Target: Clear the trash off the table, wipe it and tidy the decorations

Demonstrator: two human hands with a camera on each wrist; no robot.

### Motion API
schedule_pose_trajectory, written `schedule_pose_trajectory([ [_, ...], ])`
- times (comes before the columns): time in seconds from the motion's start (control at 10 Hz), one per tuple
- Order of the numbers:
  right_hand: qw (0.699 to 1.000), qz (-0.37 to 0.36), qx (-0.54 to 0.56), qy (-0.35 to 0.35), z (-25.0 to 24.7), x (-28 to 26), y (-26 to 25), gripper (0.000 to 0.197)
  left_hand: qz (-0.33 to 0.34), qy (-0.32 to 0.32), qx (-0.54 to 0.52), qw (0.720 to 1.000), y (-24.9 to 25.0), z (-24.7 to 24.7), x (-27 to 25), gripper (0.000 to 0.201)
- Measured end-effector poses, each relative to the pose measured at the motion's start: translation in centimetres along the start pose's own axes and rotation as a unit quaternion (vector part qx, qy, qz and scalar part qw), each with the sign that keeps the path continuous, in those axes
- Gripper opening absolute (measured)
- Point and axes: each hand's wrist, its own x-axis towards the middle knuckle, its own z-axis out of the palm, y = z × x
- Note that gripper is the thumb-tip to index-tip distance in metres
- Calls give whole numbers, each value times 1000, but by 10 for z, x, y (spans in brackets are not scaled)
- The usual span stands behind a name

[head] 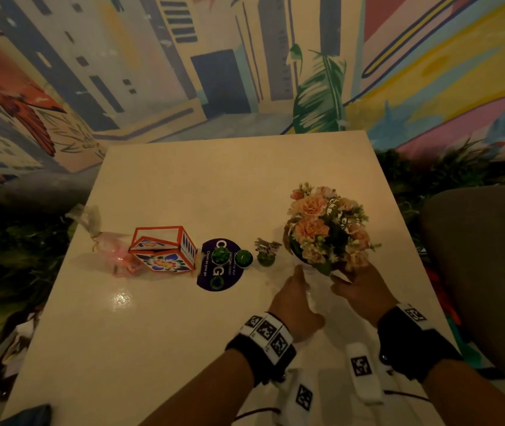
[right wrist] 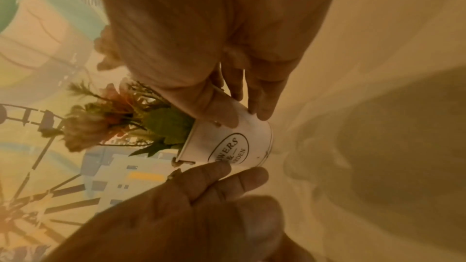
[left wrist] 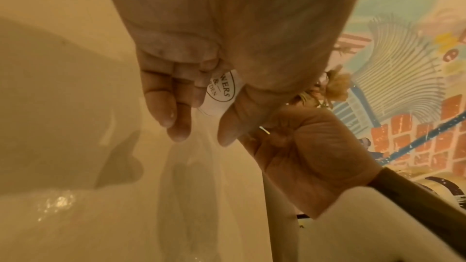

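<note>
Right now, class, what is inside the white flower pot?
The white pot holds peach flowers with green leaves spilling over its rim. The stems' base and any filler inside are hidden by foliage. Left hand and right hand grip the pot.

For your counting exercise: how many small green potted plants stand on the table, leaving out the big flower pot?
3, in a row: two on the purple sticker, at and, one just right of it.

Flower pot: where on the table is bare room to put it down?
Free: the far half of the table, behind the patterned box; also the near-left part. Crowded: the row from box to small plants.
</note>
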Motion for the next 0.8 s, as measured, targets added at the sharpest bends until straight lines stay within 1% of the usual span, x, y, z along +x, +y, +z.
schedule_pose_trajectory([
  [0.1, 1000, -14, -9, -8, 5, 2, 1, 65, -27, 35, -32, 999, -2, -6, 3, 110],
  [0.2, 999, -24, -10, 20, 5, 6, -5, 65, -50, 51, -75, 995, -4, -13, 7, 111],
  [0.3, 1000, -20, -12, 10, 2, 7, -19, 55, -63, 45, -144, 986, -4, -16, 11, 112],
  [0.4, 999, -11, -30, 2, 2, 10, -27, 46, -61, 55, -165, 983, -2, -13, 14, 112],
  [0.5, 1000, -10, -24, -1, 5, 10, -28, 38, -51, 67, -167, 982, -2, -9, 16, 110],
  [0.7, 999, -41, -10, -15, 4, 2, -31, 43, -40, 70, -145, 986, -7, -6, 16, 100],
  [0.8, 999, -29, -37, -5, 1, 6, -24, 45, -37, 73, -121, 989, -10, -6, 17, 100],
])
